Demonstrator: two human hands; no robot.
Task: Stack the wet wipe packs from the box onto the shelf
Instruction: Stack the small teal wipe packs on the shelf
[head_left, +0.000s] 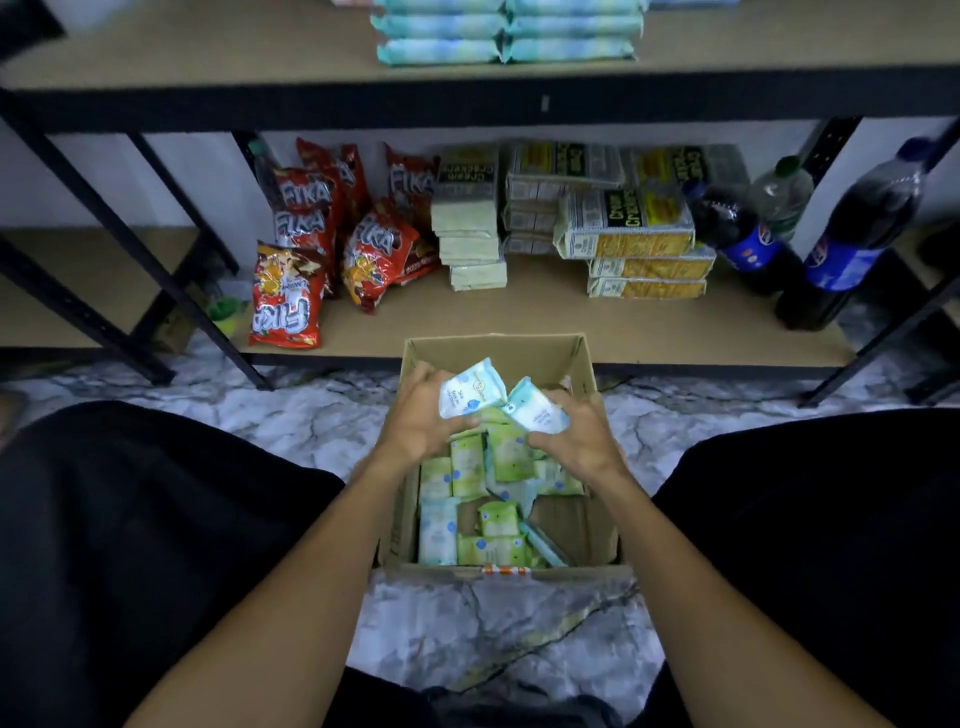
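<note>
Left hand (421, 415) fingers were curled round one blue-white wet wipe pack (472, 387), and right hand (576, 436) fingers were curled round a second pack (537, 408). Both were held over the far end of the cardboard box (493, 345), where loose packs (493, 457) lay. Judged risk: the slick wrappers could slip from one-handed grips on the lift, or an uneven landing could skew the stacked packs (504, 36) on the upper shelf (208, 57).

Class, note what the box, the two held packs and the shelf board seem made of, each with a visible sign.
Box: brown cardboard, matt; folded flaps. Wipe packs: soft plastic film, slight sheen; creased where gripped. Shelf board: probably particleboard, matt tan; dark frame looks metal.
</note>
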